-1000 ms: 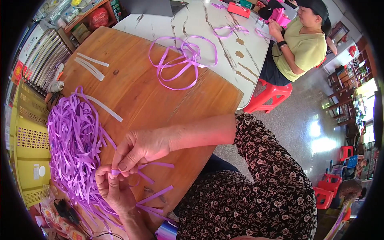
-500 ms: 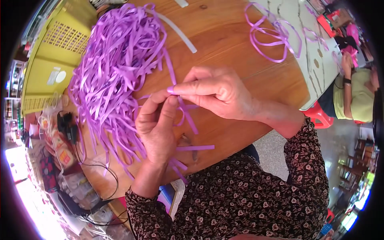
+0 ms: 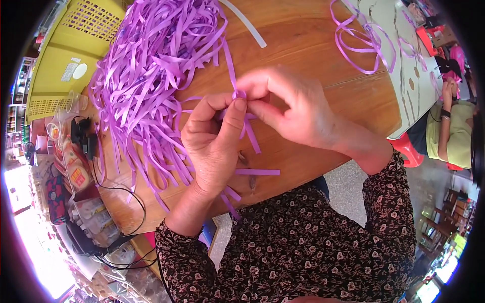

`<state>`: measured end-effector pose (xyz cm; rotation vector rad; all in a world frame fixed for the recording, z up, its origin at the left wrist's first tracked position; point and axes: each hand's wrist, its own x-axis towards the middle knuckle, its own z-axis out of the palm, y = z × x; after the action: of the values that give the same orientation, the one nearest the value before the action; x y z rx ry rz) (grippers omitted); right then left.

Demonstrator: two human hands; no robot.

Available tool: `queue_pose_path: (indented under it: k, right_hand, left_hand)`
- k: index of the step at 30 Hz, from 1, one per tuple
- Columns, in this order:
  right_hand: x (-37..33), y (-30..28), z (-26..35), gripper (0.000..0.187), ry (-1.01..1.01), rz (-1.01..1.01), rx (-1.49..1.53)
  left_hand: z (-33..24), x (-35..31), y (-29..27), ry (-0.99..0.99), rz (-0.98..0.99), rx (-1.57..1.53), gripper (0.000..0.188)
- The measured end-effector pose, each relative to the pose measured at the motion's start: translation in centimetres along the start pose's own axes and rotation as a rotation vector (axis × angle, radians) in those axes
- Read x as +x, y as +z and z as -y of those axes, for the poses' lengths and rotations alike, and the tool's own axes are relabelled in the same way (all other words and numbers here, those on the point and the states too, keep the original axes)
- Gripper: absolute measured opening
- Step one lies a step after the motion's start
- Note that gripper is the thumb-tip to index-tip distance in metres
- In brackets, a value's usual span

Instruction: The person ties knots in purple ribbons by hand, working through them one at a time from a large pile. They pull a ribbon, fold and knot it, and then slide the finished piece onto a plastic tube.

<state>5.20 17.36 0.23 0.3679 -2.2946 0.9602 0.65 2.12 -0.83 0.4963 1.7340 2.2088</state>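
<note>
Between my fingertips is a small loop or knot in a purple ribbon (image 3: 239,94). My left hand (image 3: 212,141) pinches it between thumb and forefinger. My right hand (image 3: 303,111) meets it from the other side, its thumb and fingers curled round the ribbon. One strand rises from the loop toward a big heap of purple ribbons (image 3: 156,65) on the left of the wooden table (image 3: 298,45). Short ribbon ends hang below my hands, and one loose end (image 3: 260,172) lies near the table's front edge. The exact shape of the knot is partly hidden by my fingers.
A yellow basket (image 3: 50,86) stands at the far left, beside black cables and bagged goods. A white strip (image 3: 247,25) lies beyond my hands. Loose ribbon coils (image 3: 353,40) lie at the far right, near a marble-patterned table. Another person sits there by a red stool (image 3: 408,150).
Both hands have moved slightly right and away from me in the view. My right fingers have spread from a tight pinch to curl around the ribbon, and a small loop now shows.
</note>
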Motion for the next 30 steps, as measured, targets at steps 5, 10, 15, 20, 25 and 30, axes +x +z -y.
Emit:
queue_pose_path:
  k: [5, 10, 15, 20, 25, 30]
  right_hand:
    - [0.2, -0.1, -0.7, 0.025, 0.484, 0.211, 0.732]
    - [-0.1, -0.1, -0.7, 0.026, 0.052, 0.178, 0.159]
    - [-0.4, 0.0, -1.0, 0.032, -0.255, 0.104, -0.227]
    - [-0.1, -0.1, -1.5, 0.034, -0.516, 0.046, -0.299]
    - [0.6, -1.1, -2.4, 0.031, -0.556, 0.094, -0.240]
    - [0.8, -1.2, -2.7, 0.030, -0.449, 0.078, -0.174]
  left_hand:
    - [-0.1, 0.2, -1.1, -0.214, 0.070, -0.290, 0.008]
    - [-0.2, 0.1, -1.2, -0.228, 0.073, -0.251, 0.008]
    - [-0.6, 0.3, -1.2, -0.227, 0.055, -0.050, 0.008]
    - [-0.7, 0.7, -1.7, -0.321, 0.146, -0.090, 0.007]
    - [-1.3, 1.3, -2.1, -0.433, 0.197, -0.036, 0.008]
    - [-0.8, 1.1, -2.0, -0.485, 0.180, -0.127, 0.008]
